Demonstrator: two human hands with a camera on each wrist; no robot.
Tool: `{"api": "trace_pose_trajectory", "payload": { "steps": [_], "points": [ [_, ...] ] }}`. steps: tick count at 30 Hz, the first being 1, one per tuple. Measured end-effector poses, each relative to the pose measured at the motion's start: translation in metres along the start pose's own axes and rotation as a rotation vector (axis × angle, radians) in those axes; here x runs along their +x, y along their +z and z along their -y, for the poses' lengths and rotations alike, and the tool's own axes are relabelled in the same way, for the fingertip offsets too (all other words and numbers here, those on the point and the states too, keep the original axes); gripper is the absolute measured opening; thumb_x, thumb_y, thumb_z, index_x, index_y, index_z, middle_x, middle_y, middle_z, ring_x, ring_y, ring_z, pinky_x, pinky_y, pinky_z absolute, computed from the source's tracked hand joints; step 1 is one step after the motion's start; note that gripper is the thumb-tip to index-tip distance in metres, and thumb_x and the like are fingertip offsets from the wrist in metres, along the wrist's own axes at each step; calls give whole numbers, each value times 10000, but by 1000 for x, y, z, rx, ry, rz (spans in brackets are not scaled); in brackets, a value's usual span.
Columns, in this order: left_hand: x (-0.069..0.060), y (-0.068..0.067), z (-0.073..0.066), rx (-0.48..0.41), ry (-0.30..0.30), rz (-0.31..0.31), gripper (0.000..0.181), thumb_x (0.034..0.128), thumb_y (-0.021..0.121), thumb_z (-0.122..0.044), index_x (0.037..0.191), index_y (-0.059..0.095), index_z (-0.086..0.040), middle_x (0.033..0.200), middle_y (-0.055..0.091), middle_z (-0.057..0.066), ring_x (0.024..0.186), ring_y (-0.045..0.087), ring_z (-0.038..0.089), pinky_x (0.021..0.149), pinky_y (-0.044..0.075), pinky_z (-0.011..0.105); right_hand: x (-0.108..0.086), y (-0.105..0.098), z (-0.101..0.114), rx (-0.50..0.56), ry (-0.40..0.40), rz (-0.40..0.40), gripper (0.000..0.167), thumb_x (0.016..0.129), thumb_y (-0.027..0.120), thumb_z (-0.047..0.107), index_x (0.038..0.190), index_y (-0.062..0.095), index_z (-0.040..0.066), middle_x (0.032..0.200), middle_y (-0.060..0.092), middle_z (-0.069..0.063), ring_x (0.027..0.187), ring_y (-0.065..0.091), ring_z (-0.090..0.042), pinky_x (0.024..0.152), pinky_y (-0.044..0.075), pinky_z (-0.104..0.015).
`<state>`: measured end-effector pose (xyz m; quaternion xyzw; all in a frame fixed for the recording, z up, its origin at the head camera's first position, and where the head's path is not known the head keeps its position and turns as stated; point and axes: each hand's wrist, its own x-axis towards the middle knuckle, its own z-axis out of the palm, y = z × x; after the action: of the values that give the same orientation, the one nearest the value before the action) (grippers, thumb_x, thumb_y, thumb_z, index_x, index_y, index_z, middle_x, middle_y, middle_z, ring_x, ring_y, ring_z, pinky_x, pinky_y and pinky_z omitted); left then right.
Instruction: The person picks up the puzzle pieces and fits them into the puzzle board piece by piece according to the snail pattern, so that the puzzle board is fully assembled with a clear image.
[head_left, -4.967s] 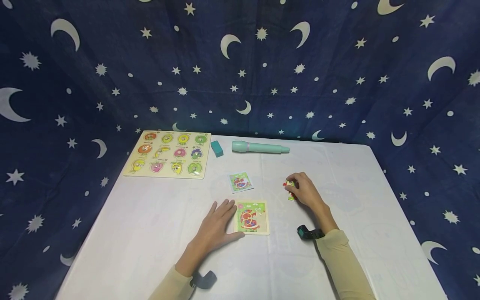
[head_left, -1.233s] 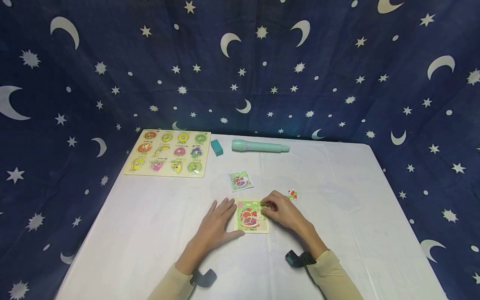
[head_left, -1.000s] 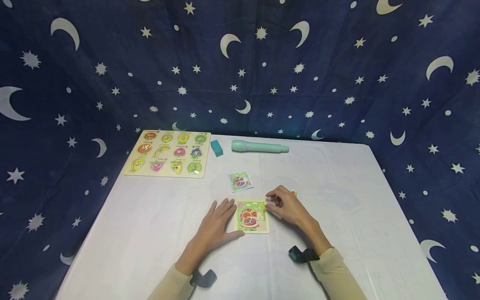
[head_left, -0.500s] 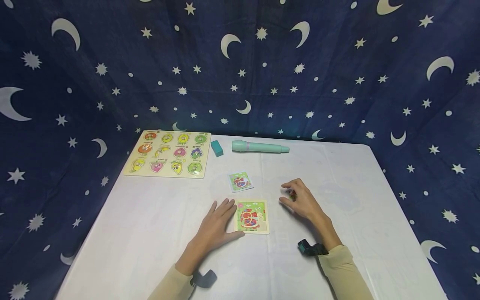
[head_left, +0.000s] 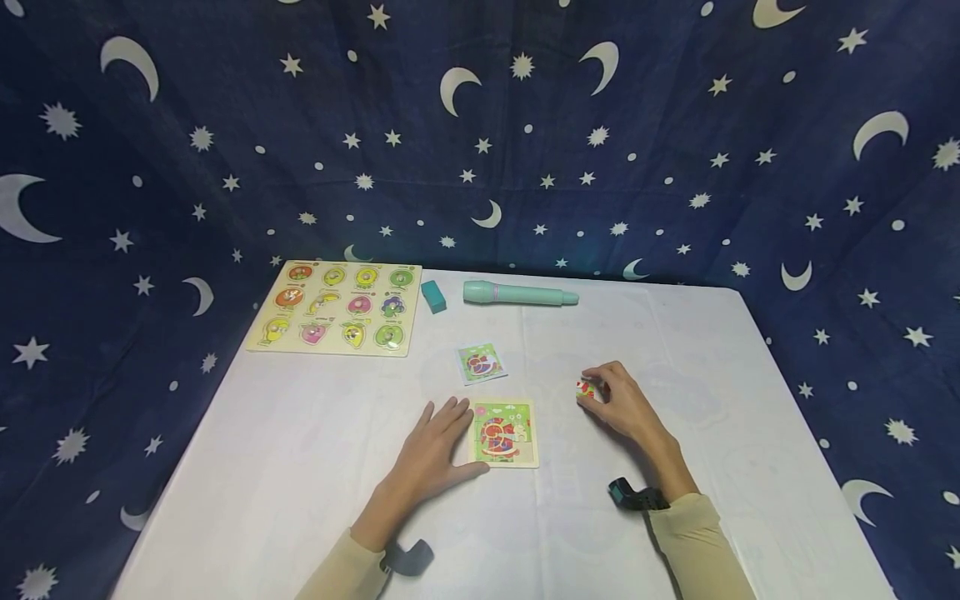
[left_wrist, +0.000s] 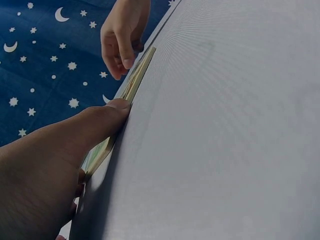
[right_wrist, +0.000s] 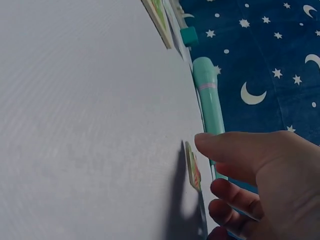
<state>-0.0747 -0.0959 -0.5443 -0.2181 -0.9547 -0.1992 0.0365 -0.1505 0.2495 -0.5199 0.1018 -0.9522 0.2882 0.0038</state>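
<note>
In the head view, a square wooden puzzle board with a cartoon snail picture lies in front of the person; its lower right corner is a bare recess. My left hand rests spread beside it, fingers on its left edge, and the left wrist view has the thumb along the near rim. To the right lies a red, white and green puzzle piece. My right hand is around it, thumb and index finger on either side. The right wrist view has a gap between thumb and fingers, the piece beside them.
A small picture card lies behind the board. Along the back stand a fruit puzzle board, a teal block and a mint-green tube-shaped thing. The white table meets a dark star-patterned cloth.
My right hand set a piece into the board's right side, let go of it and moved right to the remaining loose piece. The left hand has stayed in place.
</note>
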Motion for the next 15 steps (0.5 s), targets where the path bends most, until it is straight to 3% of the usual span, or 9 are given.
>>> {"api": "trace_pose_trajectory", "payload": {
  "steps": [8,15],
  "points": [
    [0,0,0,-5,-3,4,889,792,706,-670,1444,541,-89,1553,482,55,1478,405,245,1259,260,499,0,1,-5,-13,-31,41,399,918,716,167,1268,642,-8,1112,617,-160,867,523,-199,739,444,-341],
    [0,-1,-1,-2,-6,2,882,792,709,-665,1443,543,-93,1550,486,53,1477,406,245,1259,262,497,2,1,-3,0,-8,62,422,919,712,140,1285,614,-45,1107,587,-185,903,538,-226,770,465,-355]
  ]
}}
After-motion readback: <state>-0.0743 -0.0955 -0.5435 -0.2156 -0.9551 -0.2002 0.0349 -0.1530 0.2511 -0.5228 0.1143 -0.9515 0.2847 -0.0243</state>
